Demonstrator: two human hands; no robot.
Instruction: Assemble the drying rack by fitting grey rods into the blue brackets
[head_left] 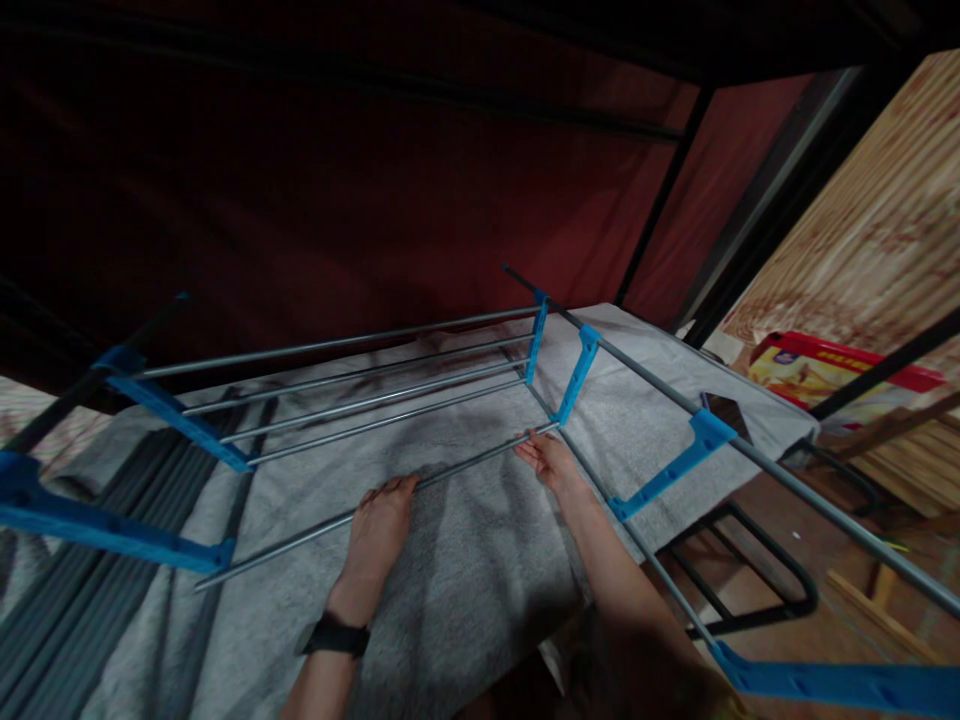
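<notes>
A thin grey metal tube point(469, 463) runs slantwise in front of me over the grey cloth. My left hand point(384, 515), wearing a black wrist band, is wrapped over its middle. Near its right end, the fingers of my right hand point(546, 460) hold it, close to the lower end of a blue plastic bracket point(579, 375). The tube's left end sticks out free, just below another blue bracket point(120, 530). Behind it, several parallel tubes point(405, 384) span between a left blue bracket point(176, 412) and a right one point(537, 340), forming a rack tier.
A bundle of loose grey tubes point(97, 570) lies at left. On the right, a long pole point(652, 380) carries more blue brackets point(671, 465). A phone point(724, 412) rests on the cloth point(487, 560). Beyond are a black metal frame point(780, 600) and a red-and-yellow box point(832, 375).
</notes>
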